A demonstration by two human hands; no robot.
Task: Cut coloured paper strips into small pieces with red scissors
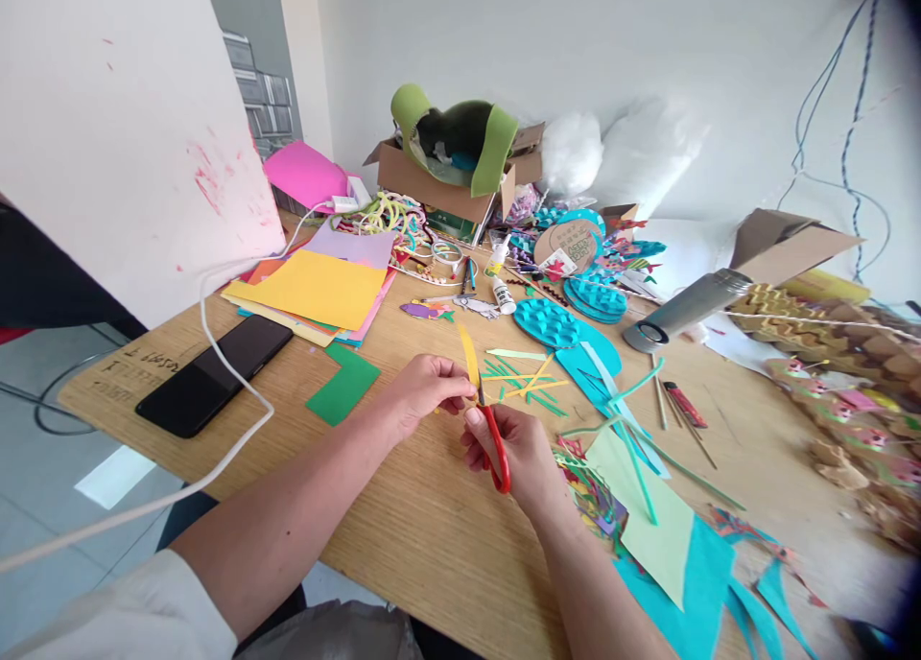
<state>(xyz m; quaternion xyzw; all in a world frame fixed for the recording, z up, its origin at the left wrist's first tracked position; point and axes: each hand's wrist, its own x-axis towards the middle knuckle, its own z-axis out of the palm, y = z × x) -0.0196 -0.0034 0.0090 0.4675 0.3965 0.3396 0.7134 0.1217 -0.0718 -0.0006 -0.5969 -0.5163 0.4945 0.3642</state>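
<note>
In the middle of the head view, my right hand (514, 449) is closed round the red handles of a pair of scissors (498, 454), blades pointing up and away. My left hand (432, 391) pinches a curved yellow paper strip (468, 351) by its near end, right beside the blades. Whether the blades touch the strip is hard to make out. Just beyond my hands lie several thin green and yellow paper strips (529, 377), loosely crossed on the table. A green paper piece (343, 384) with a notched corner lies to the left of my left wrist.
A black phone (216, 374) and a white cable (268, 411) are at left, near stacked coloured paper (317, 291). Glue bottles (502, 295), blue egg-carton pieces (547, 324) and a metal flask (687, 310) stand or lie farther back. Paper scraps (594, 492) lie by my right forearm.
</note>
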